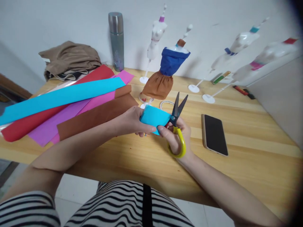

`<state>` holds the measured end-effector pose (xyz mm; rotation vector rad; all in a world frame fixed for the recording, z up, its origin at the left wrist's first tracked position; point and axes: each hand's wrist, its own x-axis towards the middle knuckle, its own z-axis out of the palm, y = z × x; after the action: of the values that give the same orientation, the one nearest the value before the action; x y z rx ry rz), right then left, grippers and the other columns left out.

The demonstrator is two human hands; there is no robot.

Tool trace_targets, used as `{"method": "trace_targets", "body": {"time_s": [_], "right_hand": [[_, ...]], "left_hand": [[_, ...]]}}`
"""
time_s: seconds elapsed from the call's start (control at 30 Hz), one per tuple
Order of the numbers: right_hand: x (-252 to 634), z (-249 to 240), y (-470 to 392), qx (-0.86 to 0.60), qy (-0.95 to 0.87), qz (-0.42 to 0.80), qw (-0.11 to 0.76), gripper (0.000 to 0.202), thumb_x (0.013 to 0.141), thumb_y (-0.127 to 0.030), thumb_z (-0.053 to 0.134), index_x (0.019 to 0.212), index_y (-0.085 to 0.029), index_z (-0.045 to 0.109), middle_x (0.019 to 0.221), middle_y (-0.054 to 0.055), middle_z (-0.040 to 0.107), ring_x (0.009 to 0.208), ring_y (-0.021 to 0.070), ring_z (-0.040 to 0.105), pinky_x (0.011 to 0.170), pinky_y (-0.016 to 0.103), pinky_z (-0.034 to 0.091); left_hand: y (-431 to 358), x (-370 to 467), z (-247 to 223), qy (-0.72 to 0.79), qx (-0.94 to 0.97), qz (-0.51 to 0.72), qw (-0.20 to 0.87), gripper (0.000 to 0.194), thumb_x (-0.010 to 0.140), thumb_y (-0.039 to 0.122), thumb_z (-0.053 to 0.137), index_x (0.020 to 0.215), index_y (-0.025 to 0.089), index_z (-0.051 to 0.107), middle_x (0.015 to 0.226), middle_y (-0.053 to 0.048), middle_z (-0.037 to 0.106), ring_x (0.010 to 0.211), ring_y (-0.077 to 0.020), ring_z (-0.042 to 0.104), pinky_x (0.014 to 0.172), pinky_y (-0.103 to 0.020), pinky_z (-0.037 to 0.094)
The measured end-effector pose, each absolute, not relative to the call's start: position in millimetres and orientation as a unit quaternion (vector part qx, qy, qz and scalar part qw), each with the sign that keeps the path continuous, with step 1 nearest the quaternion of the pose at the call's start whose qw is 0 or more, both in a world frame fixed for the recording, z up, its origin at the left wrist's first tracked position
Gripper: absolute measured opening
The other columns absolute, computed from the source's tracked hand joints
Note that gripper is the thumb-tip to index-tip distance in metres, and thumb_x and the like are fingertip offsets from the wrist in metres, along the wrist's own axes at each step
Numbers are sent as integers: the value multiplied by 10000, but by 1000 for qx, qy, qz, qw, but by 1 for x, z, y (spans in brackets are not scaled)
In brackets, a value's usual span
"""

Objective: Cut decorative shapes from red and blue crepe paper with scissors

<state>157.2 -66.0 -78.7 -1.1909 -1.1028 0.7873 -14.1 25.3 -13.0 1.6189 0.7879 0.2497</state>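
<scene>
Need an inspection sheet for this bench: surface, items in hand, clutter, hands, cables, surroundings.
Surface: pale wooden table, a few tiny specks near the front
Items in hand: bright blue piece; yellow-handled scissors, blades open
Clutter: coloured sheets overlapping at left; brown cloth behind them; flask; phone at right; four mannequins, one in blue top and brown skirt
Hands: left grips piece; right holds scissors, thumb at piece
Cables: nothing seen
Surroundings: pale wall behind, tiled floor below
</scene>
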Motion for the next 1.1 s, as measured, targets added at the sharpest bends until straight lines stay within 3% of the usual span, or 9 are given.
{"method": "trace_targets", "body": {"time_s": [0.13, 0.27, 0.4, 0.7, 0.9, 1.1], "right_hand": [[158, -81, -66, -509, -460, 341, 642, 349, 748, -434, 892, 804, -255, 597, 636, -68, 466, 522, 136, 474, 485, 293, 389], [160, -84, -70, -466, -468, 336, 671, 401, 835, -588, 833, 992, -250, 683, 661, -40, 547, 521, 148, 502, 511, 315, 435], [165, -89, -76, -419, -548, 357, 630, 492, 855, -681, 780, 1043, -228, 732, 666, -20, 574, 531, 143, 500, 501, 296, 419], [172, -103, -76, -391, -615, 483, 484, 461, 946, -618, 704, 1176, -219, 729, 718, 1, 606, 531, 139, 502, 523, 298, 386], [169, -97, -77, -401, -606, 505, 465, 487, 967, -642, 668, 1193, -212, 714, 698, -13, 586, 532, 127, 487, 541, 294, 408], [164, -97, -81, -440, -588, 478, 481, 529, 950, -656, 674, 1197, -188, 694, 769, 12, 602, 558, 137, 508, 535, 301, 400]], "left_hand": [[28, -13, -20, 339, 668, 94, 655, 136, 673, 263, 768, 619, 155, 705, 553, -11, 677, 482, -111, 611, 481, -201, 483], [29, -14, -14, 365, 650, 118, 656, 138, 665, 214, 759, 571, 146, 684, 502, -10, 635, 454, -104, 568, 468, -208, 461], [36, -20, -3, 371, 641, 172, 650, 164, 659, 227, 782, 573, 141, 671, 488, -5, 614, 451, -99, 545, 455, -209, 426], [46, -34, 9, 343, 637, 239, 648, 174, 630, 240, 766, 554, 146, 640, 492, -4, 617, 432, -90, 538, 452, -209, 410], [46, -37, 12, 325, 633, 236, 662, 194, 625, 249, 765, 524, 145, 636, 474, -6, 601, 428, -88, 528, 447, -208, 407], [38, -30, 19, 372, 639, 201, 642, 163, 660, 138, 708, 515, 146, 634, 438, 11, 581, 419, -80, 530, 423, -177, 396]]}}
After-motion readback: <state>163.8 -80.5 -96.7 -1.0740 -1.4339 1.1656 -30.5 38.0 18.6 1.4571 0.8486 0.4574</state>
